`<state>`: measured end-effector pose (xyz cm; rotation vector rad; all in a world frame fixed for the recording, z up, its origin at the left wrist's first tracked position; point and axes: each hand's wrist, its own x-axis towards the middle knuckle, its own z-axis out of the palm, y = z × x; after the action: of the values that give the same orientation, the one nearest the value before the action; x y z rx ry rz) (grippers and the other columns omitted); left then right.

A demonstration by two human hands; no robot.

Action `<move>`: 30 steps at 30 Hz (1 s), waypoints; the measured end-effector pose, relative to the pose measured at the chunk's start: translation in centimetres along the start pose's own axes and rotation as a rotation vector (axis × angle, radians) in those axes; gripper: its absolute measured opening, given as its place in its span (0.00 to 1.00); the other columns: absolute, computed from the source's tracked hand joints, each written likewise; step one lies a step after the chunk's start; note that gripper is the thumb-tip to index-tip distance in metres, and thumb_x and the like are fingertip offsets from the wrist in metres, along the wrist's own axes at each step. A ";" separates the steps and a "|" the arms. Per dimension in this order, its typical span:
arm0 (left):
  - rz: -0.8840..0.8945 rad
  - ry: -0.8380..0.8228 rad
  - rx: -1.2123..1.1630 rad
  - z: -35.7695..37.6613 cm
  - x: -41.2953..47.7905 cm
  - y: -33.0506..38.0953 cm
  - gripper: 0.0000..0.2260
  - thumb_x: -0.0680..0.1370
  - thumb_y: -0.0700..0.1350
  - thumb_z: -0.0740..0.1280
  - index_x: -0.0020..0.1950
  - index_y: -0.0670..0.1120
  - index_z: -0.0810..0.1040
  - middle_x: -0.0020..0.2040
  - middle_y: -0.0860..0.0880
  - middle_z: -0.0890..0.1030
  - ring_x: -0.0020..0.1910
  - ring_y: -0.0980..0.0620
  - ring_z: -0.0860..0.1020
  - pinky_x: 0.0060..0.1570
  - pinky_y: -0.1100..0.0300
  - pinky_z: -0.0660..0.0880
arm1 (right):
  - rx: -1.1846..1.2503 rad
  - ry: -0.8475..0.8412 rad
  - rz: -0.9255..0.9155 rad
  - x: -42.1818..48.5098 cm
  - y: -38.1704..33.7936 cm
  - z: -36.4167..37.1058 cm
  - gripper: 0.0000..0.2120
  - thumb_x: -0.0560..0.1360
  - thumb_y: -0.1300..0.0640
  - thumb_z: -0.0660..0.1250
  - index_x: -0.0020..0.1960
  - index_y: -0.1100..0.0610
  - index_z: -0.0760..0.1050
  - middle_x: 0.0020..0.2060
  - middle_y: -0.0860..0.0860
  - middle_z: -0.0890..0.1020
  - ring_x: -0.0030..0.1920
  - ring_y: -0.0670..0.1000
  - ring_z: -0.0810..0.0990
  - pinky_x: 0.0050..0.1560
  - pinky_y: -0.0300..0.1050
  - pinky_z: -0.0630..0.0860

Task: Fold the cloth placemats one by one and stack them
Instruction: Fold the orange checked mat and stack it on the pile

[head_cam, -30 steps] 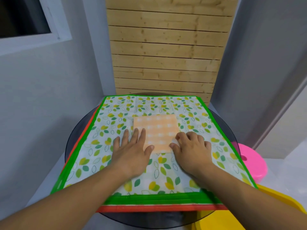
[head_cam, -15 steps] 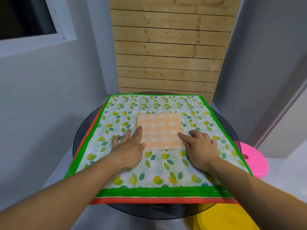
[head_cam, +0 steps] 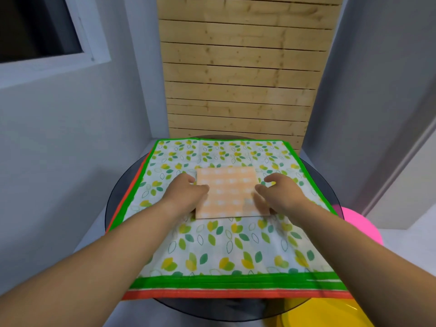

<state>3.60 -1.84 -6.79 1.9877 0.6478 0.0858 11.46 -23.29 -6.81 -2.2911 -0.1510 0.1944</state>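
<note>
A small folded orange checked placemat [head_cam: 228, 192] lies in the middle of a large unfolded placemat with a leaf print and green border [head_cam: 236, 251]. Under that one, the orange-red edge of another flat placemat [head_cam: 236, 295] shows at the front and left. My left hand [head_cam: 188, 192] grips the folded mat's left edge, thumb on top. My right hand [head_cam: 276, 192], slightly blurred, grips its right edge with curled fingers and the thumb over the cloth.
The mats cover a round dark glass table [head_cam: 113, 199]. A pink stool [head_cam: 361, 227] and a yellow stool [head_cam: 318, 312] stand low at the right. A wooden slat panel [head_cam: 240, 79] and grey walls close in behind the table.
Both hands lay flat at the folded mat's near corners. They have since slid forward along its sides and curled round its left and right edges.
</note>
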 end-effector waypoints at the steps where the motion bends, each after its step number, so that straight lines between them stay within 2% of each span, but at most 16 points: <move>1: -0.018 -0.017 -0.046 -0.1 0.2 0.1 0.11 0.77 0.46 0.71 0.57 0.46 0.75 0.55 0.45 0.76 0.57 0.43 0.79 0.62 0.48 0.76 | 0.007 0.001 0.030 0.2 -0.1 0.0 0.23 0.77 0.48 0.67 0.69 0.56 0.70 0.57 0.54 0.79 0.55 0.56 0.79 0.57 0.52 0.77; 3: -0.040 -0.032 -0.112 -0.2 0.3 0.4 0.09 0.74 0.43 0.74 0.50 0.44 0.76 0.54 0.45 0.79 0.53 0.44 0.80 0.61 0.43 0.77 | 0.039 -0.001 0.075 0.4 -0.2 0.1 0.24 0.77 0.50 0.69 0.69 0.57 0.70 0.55 0.54 0.77 0.53 0.55 0.78 0.53 0.49 0.76; 5: -0.070 -0.022 -0.153 -0.3 0.6 0.2 0.14 0.69 0.42 0.76 0.53 0.44 0.79 0.55 0.44 0.81 0.55 0.43 0.81 0.61 0.44 0.78 | 0.097 -0.013 0.100 0.4 -0.2 0.3 0.23 0.76 0.51 0.71 0.67 0.56 0.71 0.54 0.53 0.77 0.50 0.54 0.78 0.46 0.46 0.75; 7: -0.074 -0.019 -0.148 -0.5 0.5 0.1 0.14 0.70 0.40 0.76 0.54 0.44 0.80 0.54 0.43 0.82 0.55 0.43 0.81 0.59 0.45 0.79 | 0.156 -0.017 0.106 0.4 0.1 0.3 0.22 0.75 0.52 0.72 0.66 0.55 0.72 0.53 0.54 0.80 0.48 0.53 0.80 0.44 0.46 0.78; 11: -0.092 -0.035 -0.194 -0.8 0.5 -0.3 0.12 0.73 0.36 0.75 0.55 0.42 0.81 0.52 0.42 0.83 0.46 0.46 0.81 0.47 0.54 0.80 | 0.234 -0.011 0.059 0.0 0.3 0.5 0.21 0.75 0.56 0.73 0.66 0.53 0.71 0.44 0.51 0.78 0.42 0.54 0.81 0.45 0.50 0.81; 12: -0.096 -0.039 -0.240 -0.8 0.4 -0.3 0.11 0.73 0.35 0.75 0.54 0.42 0.81 0.51 0.41 0.83 0.45 0.45 0.81 0.48 0.53 0.81 | 0.243 -0.002 0.037 -0.2 0.3 0.4 0.22 0.75 0.57 0.72 0.66 0.52 0.71 0.43 0.51 0.76 0.41 0.55 0.81 0.45 0.51 0.81; 14: -0.108 -0.049 -0.323 -0.7 0.1 0.0 0.09 0.74 0.34 0.74 0.51 0.45 0.81 0.52 0.40 0.84 0.48 0.42 0.83 0.55 0.48 0.81 | 0.265 0.022 -0.005 -0.7 0.4 0.1 0.22 0.75 0.58 0.72 0.67 0.51 0.71 0.43 0.52 0.75 0.39 0.54 0.80 0.42 0.50 0.81; 15: -0.116 -0.061 -0.366 -0.6 -0.2 0.3 0.09 0.75 0.34 0.73 0.52 0.45 0.80 0.52 0.41 0.84 0.49 0.43 0.83 0.55 0.48 0.81 | 0.292 0.034 -0.021 -1.0 0.5 -0.1 0.21 0.76 0.59 0.71 0.67 0.51 0.71 0.42 0.53 0.75 0.37 0.54 0.80 0.39 0.50 0.81; 18: -0.138 -0.106 -0.520 0.1 -1.2 1.4 0.10 0.78 0.33 0.70 0.56 0.45 0.79 0.51 0.42 0.82 0.44 0.47 0.82 0.38 0.53 0.81 | 0.402 0.069 -0.048 -2.3 0.9 -1.5 0.20 0.76 0.61 0.71 0.65 0.50 0.72 0.41 0.54 0.76 0.36 0.53 0.80 0.38 0.49 0.80; 22: -0.089 -0.131 -0.584 2.6 -2.6 3.2 0.10 0.78 0.32 0.69 0.56 0.43 0.78 0.49 0.43 0.82 0.43 0.49 0.81 0.36 0.56 0.79 | 0.485 0.136 -0.084 -4.6 2.4 -4.8 0.20 0.75 0.61 0.71 0.64 0.49 0.73 0.41 0.51 0.79 0.37 0.50 0.82 0.37 0.47 0.78; 25: -0.026 -0.178 -0.654 5.6 -4.5 5.4 0.09 0.78 0.32 0.69 0.54 0.43 0.77 0.45 0.43 0.82 0.35 0.51 0.82 0.27 0.63 0.77 | 0.520 0.206 -0.082 -6.3 4.7 -8.3 0.18 0.76 0.65 0.70 0.63 0.53 0.73 0.34 0.48 0.79 0.31 0.46 0.80 0.32 0.44 0.76; 26: 0.003 -0.188 -0.669 6.9 -5.4 6.2 0.08 0.78 0.32 0.69 0.52 0.43 0.78 0.43 0.44 0.82 0.33 0.52 0.81 0.27 0.63 0.77 | 0.525 0.227 -0.067 -7.1 5.6 -9.7 0.17 0.76 0.66 0.70 0.62 0.54 0.74 0.32 0.47 0.79 0.29 0.45 0.80 0.30 0.43 0.75; 28: 0.050 -0.228 -0.673 10.0 -7.2 7.7 0.07 0.77 0.32 0.70 0.52 0.43 0.79 0.41 0.44 0.83 0.33 0.50 0.80 0.34 0.58 0.77 | 0.528 0.266 -0.016 -8.6 8.2 -12.8 0.17 0.76 0.66 0.70 0.62 0.56 0.74 0.31 0.48 0.79 0.28 0.43 0.80 0.27 0.40 0.74; 30: 0.094 -0.284 -0.667 13.6 -9.1 8.8 0.09 0.77 0.32 0.70 0.55 0.41 0.80 0.42 0.42 0.83 0.36 0.47 0.80 0.40 0.55 0.78 | 0.555 0.291 0.039 -10.2 10.8 -16.1 0.18 0.75 0.65 0.71 0.63 0.56 0.73 0.34 0.49 0.82 0.33 0.46 0.83 0.30 0.42 0.76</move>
<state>3.80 -20.24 -4.19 1.3481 0.2852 0.0634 4.99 -43.95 -3.38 -1.7440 0.0910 -0.0741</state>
